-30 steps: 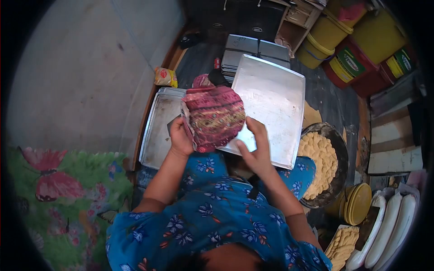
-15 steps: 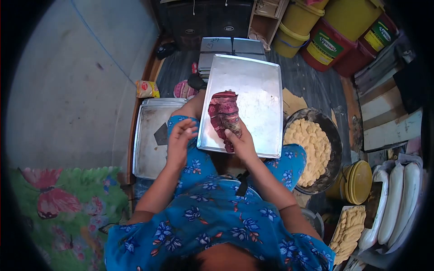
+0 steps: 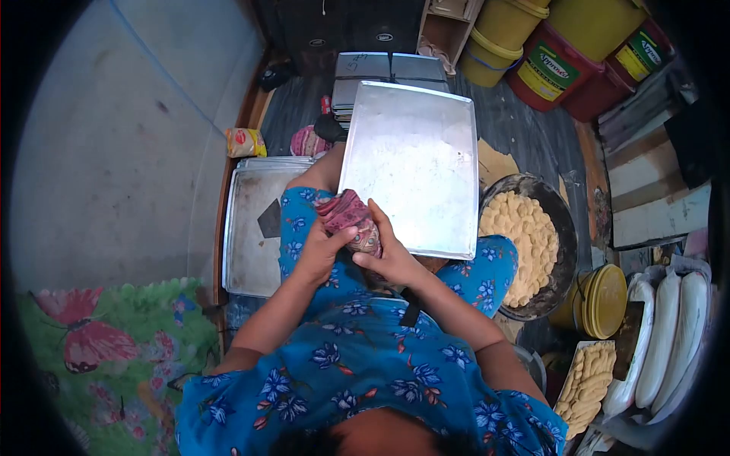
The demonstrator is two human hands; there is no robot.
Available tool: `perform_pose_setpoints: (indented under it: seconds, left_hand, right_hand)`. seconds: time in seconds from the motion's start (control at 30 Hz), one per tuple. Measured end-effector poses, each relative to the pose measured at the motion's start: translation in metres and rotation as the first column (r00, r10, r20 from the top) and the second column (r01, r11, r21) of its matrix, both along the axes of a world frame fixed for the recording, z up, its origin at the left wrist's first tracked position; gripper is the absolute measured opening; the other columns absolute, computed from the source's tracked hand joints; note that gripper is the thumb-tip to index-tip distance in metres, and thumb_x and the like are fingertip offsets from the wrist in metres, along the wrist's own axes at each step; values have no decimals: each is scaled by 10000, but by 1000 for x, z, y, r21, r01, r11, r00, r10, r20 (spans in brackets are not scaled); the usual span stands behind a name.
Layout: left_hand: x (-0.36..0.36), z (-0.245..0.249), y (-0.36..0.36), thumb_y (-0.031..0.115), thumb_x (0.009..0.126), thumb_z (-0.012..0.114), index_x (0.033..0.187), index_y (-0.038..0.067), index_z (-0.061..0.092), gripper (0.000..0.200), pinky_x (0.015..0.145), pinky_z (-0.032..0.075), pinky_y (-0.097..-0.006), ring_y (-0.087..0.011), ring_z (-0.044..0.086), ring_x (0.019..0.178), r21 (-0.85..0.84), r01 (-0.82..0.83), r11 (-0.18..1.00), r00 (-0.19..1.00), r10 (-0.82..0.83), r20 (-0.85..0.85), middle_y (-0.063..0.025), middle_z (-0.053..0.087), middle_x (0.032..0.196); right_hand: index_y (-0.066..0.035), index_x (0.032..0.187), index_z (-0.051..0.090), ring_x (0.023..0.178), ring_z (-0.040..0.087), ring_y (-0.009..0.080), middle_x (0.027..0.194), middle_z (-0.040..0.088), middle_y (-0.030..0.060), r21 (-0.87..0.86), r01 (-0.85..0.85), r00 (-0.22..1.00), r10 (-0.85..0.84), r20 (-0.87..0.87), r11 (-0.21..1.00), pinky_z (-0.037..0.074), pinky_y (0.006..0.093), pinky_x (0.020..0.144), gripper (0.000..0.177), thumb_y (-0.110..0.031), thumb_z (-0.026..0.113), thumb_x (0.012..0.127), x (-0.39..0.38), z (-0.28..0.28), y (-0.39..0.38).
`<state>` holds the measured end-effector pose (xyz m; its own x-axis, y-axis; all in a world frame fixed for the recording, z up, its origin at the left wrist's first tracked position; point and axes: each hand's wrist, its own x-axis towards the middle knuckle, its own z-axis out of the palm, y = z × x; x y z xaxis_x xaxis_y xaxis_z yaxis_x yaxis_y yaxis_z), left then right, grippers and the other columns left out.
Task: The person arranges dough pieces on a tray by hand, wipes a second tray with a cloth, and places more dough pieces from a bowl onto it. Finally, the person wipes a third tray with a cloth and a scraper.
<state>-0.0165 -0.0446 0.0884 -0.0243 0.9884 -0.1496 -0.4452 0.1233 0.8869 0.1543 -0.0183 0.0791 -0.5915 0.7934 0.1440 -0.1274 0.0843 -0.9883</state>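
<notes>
A bunched, dark-red patterned cloth is gathered between both hands above my lap. My left hand is closed around its left side, thumb on top. On the other side, my right hand grips the cloth, with fingers partly raised. Just beyond them a silver rectangular baking tray rests tilted over my knees; its lower left corner is hidden behind the cloth and hands. Nothing lies on the tray's visible surface.
Right of my knee stands a dark basin of dough pieces. More trays lie at left, and a stack stands ahead. Nearby are a yellow bucket, a board of shaped dough and white filled bags.
The cloth has come off the tray toward my body and is bunched up. My left hand, which was free, has moved right and now holds it together with my right hand.
</notes>
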Motion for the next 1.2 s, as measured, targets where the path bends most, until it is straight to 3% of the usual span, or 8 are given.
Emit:
perform_pose_setpoints:
  seconds: [0.2,0.3,0.43,0.73,0.87,1.0,1.1,1.2]
  left_hand:
    - [-12,-15,11,162,861,721,1274,30,544,469,934,446,-299,-136,583,977,5,-48,999,960,48,-275,-73,589,1209]
    - [-37,-53,30,160,895,668,1295,41,538,437,866,460,-272,-138,567,911,15,-166,986,890,157,-427,-73,564,1194]
    - [-57,-95,52,109,923,602,1322,22,522,416,809,472,-258,-133,570,912,-32,-153,988,857,117,-503,-58,591,1088]
    - [-56,-118,66,81,976,509,1309,8,547,342,825,472,-258,-115,578,946,-188,26,982,927,-94,-364,-59,631,1056]
    - [-47,-127,70,133,1006,490,1315,-4,544,342,904,476,-287,-160,612,1001,52,-5,999,900,27,-434,-92,661,1129]
    - [-41,-107,70,177,988,533,1276,-7,562,343,861,495,-316,-199,652,959,57,-71,996,830,90,-551,-180,685,1041]
    - [-41,-66,69,193,969,565,1273,0,567,360,824,507,-321,-232,671,912,-236,-29,971,694,-151,-704,-221,676,1013]
    - [-38,-85,67,190,947,576,1279,9,560,378,817,514,-408,-370,660,932,-52,-46,998,664,-8,-748,-272,653,1021]
  right_hand:
    - [-33,1501,283,1386,341,260,1496,361,184,-32,81,988,-76,136,996,256,367,1142,727,-229,647,903,22,5,29]
    - [-115,1427,445,1154,549,353,1321,536,173,430,208,872,-366,325,878,419,407,1001,622,-99,630,833,40,6,52]
    - [-198,1312,566,1234,481,335,1364,498,155,555,-414,522,-312,794,721,342,509,1043,509,-245,688,820,33,-16,40]
    - [-179,1248,589,1133,514,265,1266,550,85,679,-400,591,-392,704,615,393,445,922,531,-287,699,741,2,-39,31]
    - [-176,1275,574,999,541,236,1137,577,38,683,-421,580,-402,709,597,415,407,812,541,-245,681,749,-14,-36,54]
    - [-148,1213,613,1007,542,254,1093,587,62,732,-342,555,-501,664,590,421,426,809,447,-216,651,773,-36,-42,112]
    - [-128,1170,624,1020,542,270,1095,586,72,782,-272,486,-621,615,561,425,436,820,397,-207,628,781,-52,-41,175]
    - [-125,1128,637,1037,542,274,1115,584,67,794,-234,390,-694,605,561,429,447,828,356,-224,621,786,-62,-51,251]
